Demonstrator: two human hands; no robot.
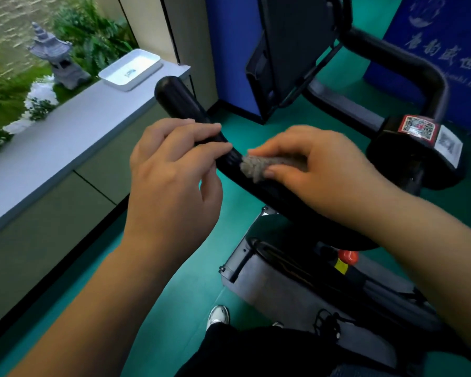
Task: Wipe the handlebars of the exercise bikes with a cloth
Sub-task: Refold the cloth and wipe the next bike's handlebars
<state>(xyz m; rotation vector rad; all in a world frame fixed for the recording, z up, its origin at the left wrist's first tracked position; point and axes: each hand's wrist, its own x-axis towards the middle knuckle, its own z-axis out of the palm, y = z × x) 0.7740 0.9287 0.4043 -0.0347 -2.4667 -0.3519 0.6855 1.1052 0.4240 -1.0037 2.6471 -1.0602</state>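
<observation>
Head view: white tray [131, 68] at ten o'clock on grey ledge [65, 137]; left hand [172, 170] curls around rounded black handlebar [180, 103], right hand [318, 170] pinches fuzzy grey cloth [259, 165] against it.

Bare forearms, no sleeves; dark trousers [256, 349]; white sneaker [218, 317].
</observation>
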